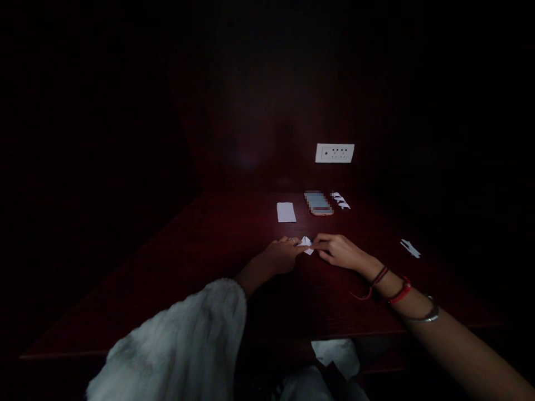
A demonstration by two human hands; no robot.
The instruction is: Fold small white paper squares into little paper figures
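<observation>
A small piece of white folded paper lies on the dark red table between my two hands. My left hand comes from the left, its fingers pressed on the left part of the paper, and a ring shows on one finger. From the right, my right hand pinches at the paper's right edge with bent fingers. The fingertips hide parts of the fold. Beyond the hands, a flat white sheet of paper rests on the table.
A phone lies at the back, with a row of folded white paper pieces beside it. White paper strips lie to the right. A white socket panel is on the back wall. The table's front edge runs below my hands.
</observation>
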